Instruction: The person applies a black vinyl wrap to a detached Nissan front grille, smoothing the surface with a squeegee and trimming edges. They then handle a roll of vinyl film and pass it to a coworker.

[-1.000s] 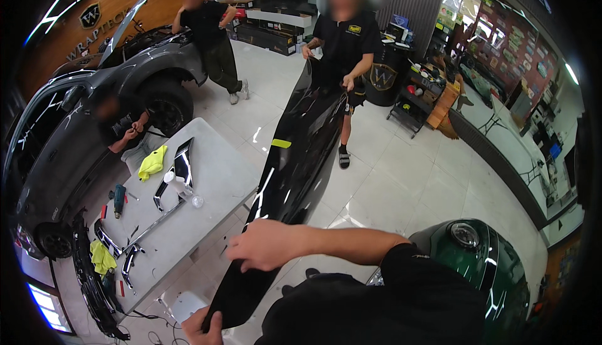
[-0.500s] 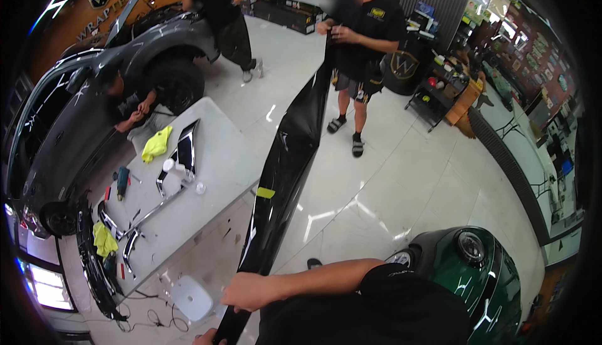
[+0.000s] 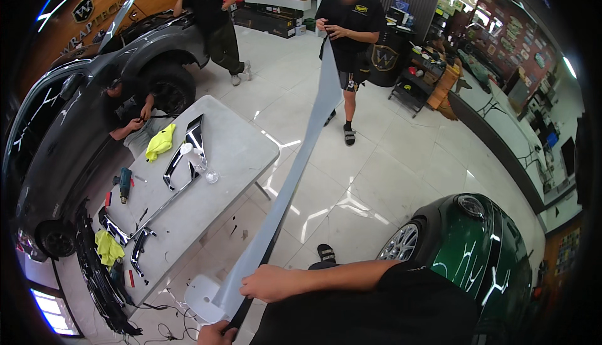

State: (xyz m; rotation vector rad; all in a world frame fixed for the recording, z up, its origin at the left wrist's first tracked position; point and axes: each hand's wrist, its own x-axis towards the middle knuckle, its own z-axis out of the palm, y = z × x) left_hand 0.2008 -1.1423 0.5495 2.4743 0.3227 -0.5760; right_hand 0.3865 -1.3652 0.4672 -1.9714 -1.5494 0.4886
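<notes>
A long strip of wrap film (image 3: 274, 219) stretches from my hands to a co-worker. Its pale grey face shows, with a glossy black edge along one side. My right hand (image 3: 269, 282) is closed on the edge near my end of the strip. Lower down, my left hand (image 3: 216, 332) grips the film's end corner, partly cut off by the frame's lower edge. At the far end, the co-worker's hands (image 3: 331, 28) pinch the narrow tip at chest height. Between us the strip hangs in the air, slightly twisted.
Left stands a table (image 3: 235, 157) with a heat gun (image 3: 124, 184), yellow-green cloths (image 3: 161, 142) and trim pieces. A white stool (image 3: 204, 299) is beneath my end. A green car (image 3: 451, 251) is at right, a grey truck (image 3: 69, 138) at left; two more people are nearby.
The strip has turned over from its glossy black face to its pale grey one. The view has shifted a little; both my hands still hold the film.
</notes>
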